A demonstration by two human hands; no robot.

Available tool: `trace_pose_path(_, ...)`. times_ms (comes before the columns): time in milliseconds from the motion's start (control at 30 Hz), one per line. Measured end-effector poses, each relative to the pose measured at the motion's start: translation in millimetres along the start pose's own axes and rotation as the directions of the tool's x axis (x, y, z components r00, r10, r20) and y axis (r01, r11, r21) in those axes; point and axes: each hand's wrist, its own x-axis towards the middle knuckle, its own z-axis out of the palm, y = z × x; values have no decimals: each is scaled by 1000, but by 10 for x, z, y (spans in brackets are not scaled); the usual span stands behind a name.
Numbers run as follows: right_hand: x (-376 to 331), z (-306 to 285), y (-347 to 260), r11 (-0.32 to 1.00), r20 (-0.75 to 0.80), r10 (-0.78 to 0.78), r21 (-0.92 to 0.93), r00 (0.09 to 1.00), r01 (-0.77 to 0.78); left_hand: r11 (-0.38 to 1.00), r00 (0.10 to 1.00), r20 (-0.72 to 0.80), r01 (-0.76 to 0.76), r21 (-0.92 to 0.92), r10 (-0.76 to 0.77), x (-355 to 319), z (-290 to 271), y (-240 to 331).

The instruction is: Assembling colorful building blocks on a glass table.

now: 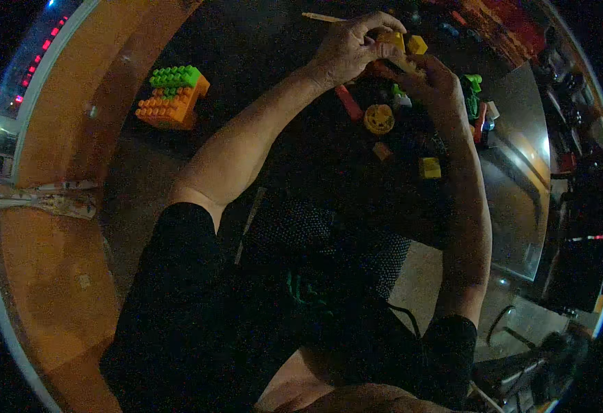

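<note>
On the left stands a stack of green and orange toy bricks [174, 100]. At the far middle, the left hand [348, 51] pinches a small yellow piece [397, 41] between thumb and curled fingers, with little gap. Nearer lie a red strip [348, 103] and a round yellow piece [378, 119]. Just right, the right hand [434, 81] bends its fingers in close to the left's; whether they grip anything cannot be told. A yellow cube [429, 167] lies nearer, green pieces [473, 86] farther right.
</note>
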Motion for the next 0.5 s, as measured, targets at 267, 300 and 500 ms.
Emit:
trace_pose_path(267,14,45,56,984,45,-35,175,998,27,972,969,227,140,-190,-95,-3,7,-96)
trace_pose_path(300,6,61,49,970,25,-76,234,997,68,972,969,227,138,-191,-93,-8,17,-153)
trace_pose_path(500,-44,50,-135,889,22,30,456,999,-37,886,920,372,270,-376,-123,6,-38,-38)
